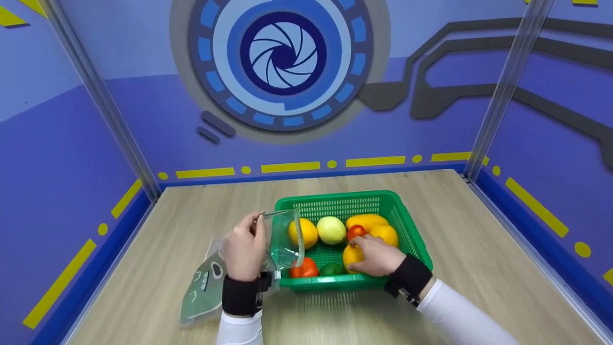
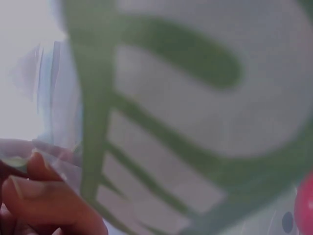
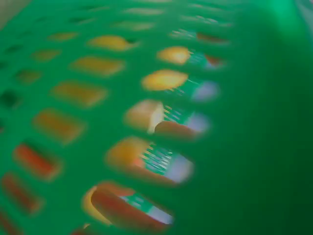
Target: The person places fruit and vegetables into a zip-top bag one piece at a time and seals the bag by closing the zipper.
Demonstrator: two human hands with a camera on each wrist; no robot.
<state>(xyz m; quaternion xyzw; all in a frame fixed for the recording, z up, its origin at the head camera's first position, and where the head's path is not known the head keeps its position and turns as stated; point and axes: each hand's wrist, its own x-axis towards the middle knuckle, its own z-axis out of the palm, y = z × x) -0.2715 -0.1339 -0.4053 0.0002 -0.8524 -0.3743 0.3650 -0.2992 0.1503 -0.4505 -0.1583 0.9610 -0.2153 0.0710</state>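
Observation:
My left hand (image 1: pixel 245 251) pinches the edge of a clear plastic bag (image 1: pixel 285 239) with a green printed panel, its mouth spread beside the basket's left side. Close up in the left wrist view, the bag's green print (image 2: pixel 166 122) fills most of the picture, with fingers (image 2: pixel 54 200) at lower left. Inside the green basket (image 1: pixel 335 282), my right hand (image 1: pixel 380 258) grips a round yellow-orange fruit (image 1: pixel 352 258) near the front right. The right wrist view shows mostly the slotted basket wall (image 3: pixel 254 147), with fingers and fruit glimpsed through the slots.
Around the hand in the basket lie another yellow-orange fruit (image 1: pixel 306 234), a pale green round one (image 1: pixel 331 230), a small red one (image 1: pixel 356 232), a yellow elongated one (image 1: pixel 366 221), a red tomato-like one (image 1: pixel 304 268) and a dark green one (image 1: pixel 330 269). Blue panels enclose the wooden table (image 1: pixel 215 201).

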